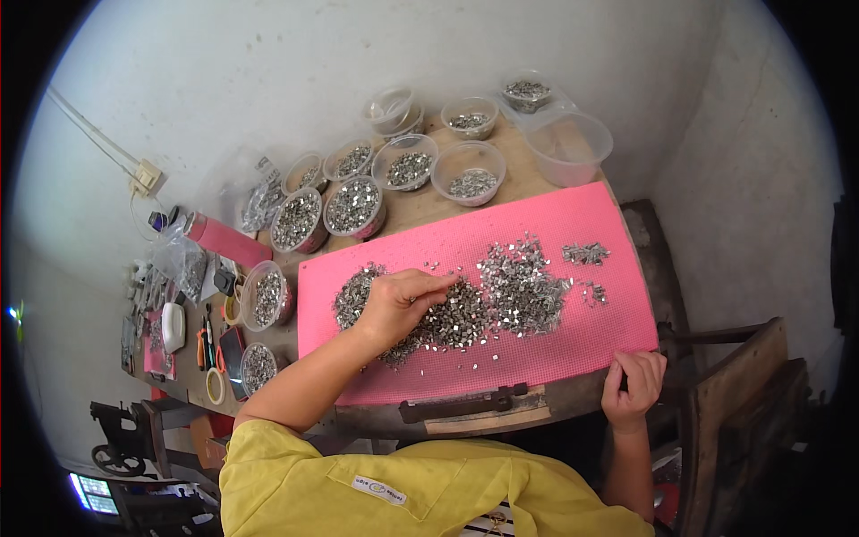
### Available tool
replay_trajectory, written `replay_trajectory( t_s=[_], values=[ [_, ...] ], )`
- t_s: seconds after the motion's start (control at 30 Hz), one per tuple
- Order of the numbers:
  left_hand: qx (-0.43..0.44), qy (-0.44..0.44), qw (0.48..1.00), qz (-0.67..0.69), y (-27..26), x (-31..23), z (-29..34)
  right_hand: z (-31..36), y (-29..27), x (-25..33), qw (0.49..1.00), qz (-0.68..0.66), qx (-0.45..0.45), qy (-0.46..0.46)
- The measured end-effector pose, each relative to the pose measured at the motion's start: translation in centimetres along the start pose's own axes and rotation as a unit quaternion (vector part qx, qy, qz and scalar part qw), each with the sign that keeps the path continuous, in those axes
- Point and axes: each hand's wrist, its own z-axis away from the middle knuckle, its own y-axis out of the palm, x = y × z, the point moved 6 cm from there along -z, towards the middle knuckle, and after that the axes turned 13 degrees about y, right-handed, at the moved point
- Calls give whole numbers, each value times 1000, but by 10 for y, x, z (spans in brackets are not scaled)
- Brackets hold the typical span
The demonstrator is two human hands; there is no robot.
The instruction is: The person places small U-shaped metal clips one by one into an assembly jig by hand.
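Note:
My left hand (404, 304) reaches over a pink textured mat (420, 380), its fingers pinched together above a dark pile of small metal pieces (461, 322). Whatever sits between the fingertips is too small or hidden to make out. To the left of that hand lies another heap of metal pieces (355, 291); to the right is a brighter, looser heap (519, 291). Two little clusters, an upper one (586, 254) and a lower one (592, 293), lie farther right. At the mat's near right corner rests my right hand (635, 389), fingers curled in, with nothing seen in it.
Several clear tubs of metal pieces, such as a round tub (355, 206), stand behind and left of the mat. A larger clear container (568, 148) is at the back right. Left are a pink bottle (225, 240), tape (216, 387), pliers (201, 349) and a phone (234, 361).

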Motion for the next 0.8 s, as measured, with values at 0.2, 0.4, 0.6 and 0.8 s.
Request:
replay_trajectory(
  t_s=[0.2,0.4,0.6,0.8],
  values=[
    [-33,-51,998,-21,-5,12,2,-1,-1,0,1000,-3,-3,2],
    [-227,-126,965,43,-54,68,7,-1,1,-1,1000,-3,1,4],
    [-57,-121,991,-20,-46,49,-15,-1,-1,-1,1000,-1,-1,5],
    [173,101,978,-53,41,-23,-33,-2,-1,-2,1000,-2,3,10]
  ],
)
